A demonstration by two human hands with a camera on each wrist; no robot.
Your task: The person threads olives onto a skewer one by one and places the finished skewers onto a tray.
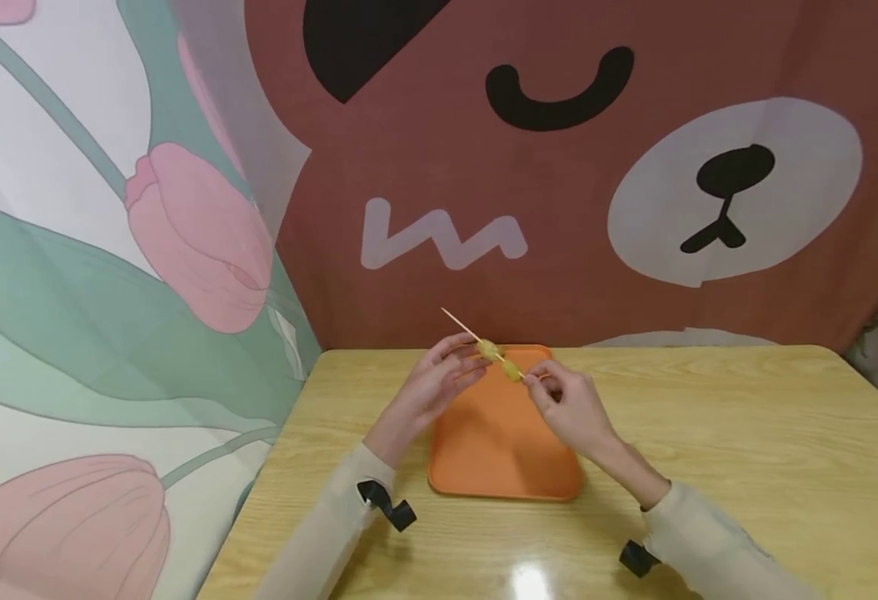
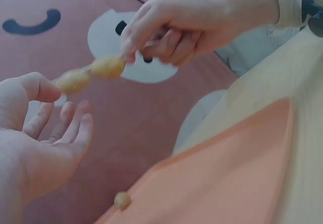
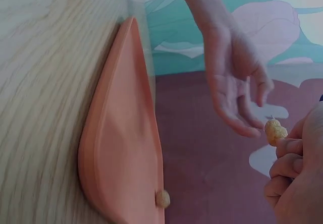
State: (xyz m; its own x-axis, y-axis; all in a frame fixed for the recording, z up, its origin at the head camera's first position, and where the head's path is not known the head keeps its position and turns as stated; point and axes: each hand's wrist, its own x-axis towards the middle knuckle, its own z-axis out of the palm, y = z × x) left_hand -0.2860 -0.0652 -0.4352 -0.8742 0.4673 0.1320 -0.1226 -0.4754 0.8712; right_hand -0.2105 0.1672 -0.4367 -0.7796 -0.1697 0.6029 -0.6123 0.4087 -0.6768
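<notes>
A thin wooden skewer (image 1: 458, 322) slants above the tray, its pointed end up and to the left. Two yellowish, lumpy balls are threaded on it, an upper ball (image 1: 488, 350) and a lower ball (image 1: 511, 372). My right hand (image 1: 572, 410) pinches the skewer's lower end between thumb and curled index finger. Beside the upper ball is my left hand (image 1: 439, 382), fingers loosely spread. In the left wrist view its thumb (image 2: 43, 89) appears at the upper ball; whether it touches is unclear. The orange tray (image 1: 510, 479) lies below both hands.
A small tan ball (image 3: 162, 199) sits at the tray's far edge, seen in both wrist views. The tray rests on a light wooden table (image 1: 709, 450). A bear-printed cloth (image 1: 559, 175) hangs behind, and a tulip-printed cloth (image 1: 199, 242) stands at the left.
</notes>
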